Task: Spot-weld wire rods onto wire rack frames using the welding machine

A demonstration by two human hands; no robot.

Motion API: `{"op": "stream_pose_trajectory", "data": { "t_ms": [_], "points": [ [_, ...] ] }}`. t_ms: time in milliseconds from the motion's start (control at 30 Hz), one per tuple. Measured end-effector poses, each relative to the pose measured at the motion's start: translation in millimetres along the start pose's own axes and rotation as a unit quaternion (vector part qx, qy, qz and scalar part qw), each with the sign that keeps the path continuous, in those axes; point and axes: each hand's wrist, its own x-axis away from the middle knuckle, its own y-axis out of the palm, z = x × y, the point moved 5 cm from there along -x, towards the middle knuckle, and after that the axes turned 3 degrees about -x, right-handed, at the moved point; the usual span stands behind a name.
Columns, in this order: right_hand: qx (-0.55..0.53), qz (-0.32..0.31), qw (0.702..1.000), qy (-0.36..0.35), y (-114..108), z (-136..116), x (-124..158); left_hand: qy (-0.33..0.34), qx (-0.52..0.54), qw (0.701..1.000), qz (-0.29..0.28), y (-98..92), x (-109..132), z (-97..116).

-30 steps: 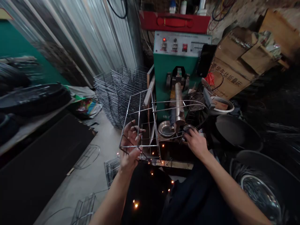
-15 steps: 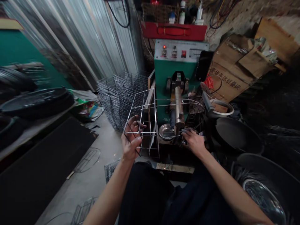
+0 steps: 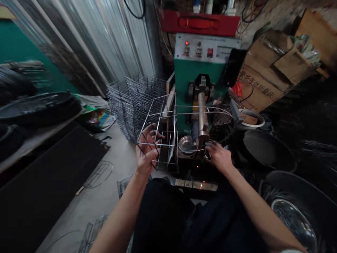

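Note:
My left hand (image 3: 146,154) is closed around the rods of a wire rack (image 3: 164,144), which it holds tilted up left of the spot welder (image 3: 181,84). Long thin rods reach from the rack to the right, across the front of the welder's round metal arm (image 3: 202,114). My right hand (image 3: 219,157) is closed, its fingertips pinching a thin wire right beside the electrode tip under that arm. A small glow shows at the tip, and orange sparks (image 3: 201,186) fall below it. The exact end of the wire is hidden by my fingers.
Stacked wire racks (image 3: 129,109) stand behind my left hand. A small metal dish (image 3: 186,144) lies beside the electrode. To the right are a dark round pan (image 3: 265,149), a large tub (image 3: 302,189) and a cardboard box (image 3: 263,77). A black panel (image 3: 52,182) lies at left.
A glow and falling sparks have appeared at the electrode tip. Both hands keep nearly the same grip and place, while the view has tilted slightly downward.

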Motion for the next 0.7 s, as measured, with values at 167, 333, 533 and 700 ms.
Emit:
{"op": "stream_pose_trajectory", "data": {
  "t_ms": [167,333,533,700],
  "points": [
    [0.003,0.005,1.0,0.001,-4,-4,13,0.009,-0.003,1.0,-0.001,2.2,15,5],
    [0.016,0.009,1.0,0.001,-8,-10,18,0.011,-0.012,1.0,0.002,0.7,22,7],
    [-0.002,0.008,1.0,0.005,-9,-10,16,0.016,-0.021,1.0,0.005,-1.5,23,7],
    [-0.03,0.047,0.998,0.009,-20,-22,34,0.007,-0.019,1.0,0.006,-2.9,26,5]
  ]
}}
